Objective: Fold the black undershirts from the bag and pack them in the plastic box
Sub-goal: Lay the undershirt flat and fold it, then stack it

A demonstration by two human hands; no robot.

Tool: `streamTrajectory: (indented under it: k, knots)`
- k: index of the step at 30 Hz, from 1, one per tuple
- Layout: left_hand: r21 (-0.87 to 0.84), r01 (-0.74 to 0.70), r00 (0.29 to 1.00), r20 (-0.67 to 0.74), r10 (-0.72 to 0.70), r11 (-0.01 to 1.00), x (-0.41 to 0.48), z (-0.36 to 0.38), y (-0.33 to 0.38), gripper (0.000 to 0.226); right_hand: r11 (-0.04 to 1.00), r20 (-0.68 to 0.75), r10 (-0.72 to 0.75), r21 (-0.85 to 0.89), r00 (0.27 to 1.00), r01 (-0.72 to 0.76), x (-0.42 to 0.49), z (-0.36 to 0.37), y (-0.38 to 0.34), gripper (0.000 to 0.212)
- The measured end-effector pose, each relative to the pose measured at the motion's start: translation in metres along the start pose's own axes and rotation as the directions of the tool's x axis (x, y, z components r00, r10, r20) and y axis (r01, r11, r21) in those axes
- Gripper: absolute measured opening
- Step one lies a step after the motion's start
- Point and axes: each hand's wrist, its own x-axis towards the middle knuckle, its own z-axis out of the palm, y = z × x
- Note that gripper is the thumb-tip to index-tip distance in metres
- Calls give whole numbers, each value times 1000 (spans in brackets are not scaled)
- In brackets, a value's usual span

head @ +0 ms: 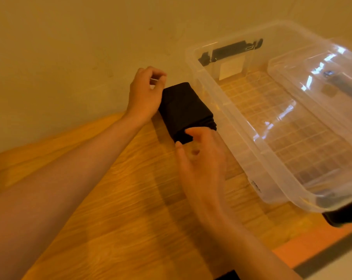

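A black undershirt [186, 110], folded into a compact bundle, lies on the wooden table [130, 199] just left of the clear plastic box [234, 126]. My left hand [144, 93] sits at the bundle's far left side with fingers curled toward the thumb, holding nothing; its heel touches the cloth. My right hand [201, 156] is at the bundle's near end, fingers over the top edge and thumb at the corner, pinching the fabric. The box holds no clothing and has a black latch handle [231, 51] on its far wall.
A plain wall runs close behind the table. A second clear plastic piece, perhaps the lid [322, 73], overlaps the box's right side. A dark object [344, 216] sticks out under the box's near right corner. The table's edge runs along the bottom right.
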Motion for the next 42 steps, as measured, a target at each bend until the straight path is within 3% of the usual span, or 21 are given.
streamTrajectory:
  k: [2, 3, 5, 9, 17, 25, 31, 33, 38, 42]
  knots:
    - [-2, -151, 988, 44, 151, 989, -14, -13, -5, 24, 896, 40, -376, -240, 926, 375, 1, 7, 10, 37]
    - [6, -221, 969, 111, 219, 975, -22, -19, -8, 30, 838, 96, -441, -310, 892, 448, 4, 11, 13, 44]
    - [64, -297, 926, 262, 271, 953, -36, -25, -16, 38, 785, 220, -397, -422, 891, 453, 14, 15, 15, 58]
    - [218, -310, 876, 445, 189, 925, -54, -22, -27, 46, 702, 298, -281, -584, 912, 407, 24, 10, 28, 72]
    - [237, -282, 863, 487, 137, 930, -51, -10, -23, 53, 692, 281, -234, -624, 931, 363, 19, 6, 36, 77]
    - [320, -239, 911, 401, 97, 917, -64, -49, -12, 58, 682, 400, -217, -591, 890, 432, 0, -8, 25, 77]
    - [489, 29, 952, 253, -173, 872, -148, -102, -11, 68, 748, 490, -258, -444, 833, 493, -24, -7, -5, 73]
    - [517, 45, 964, 203, -173, 855, -185, -128, -15, 79, 764, 501, -269, -410, 823, 499, -27, -5, -20, 74]
    - [588, 166, 970, 49, -240, 792, -256, -200, -5, 81, 727, 611, -307, -344, 730, 594, -51, 9, -65, 78]
    - [660, 173, 983, -74, -165, 732, -293, -264, -2, 85, 700, 684, -314, -302, 658, 648, -79, 26, -105, 80]
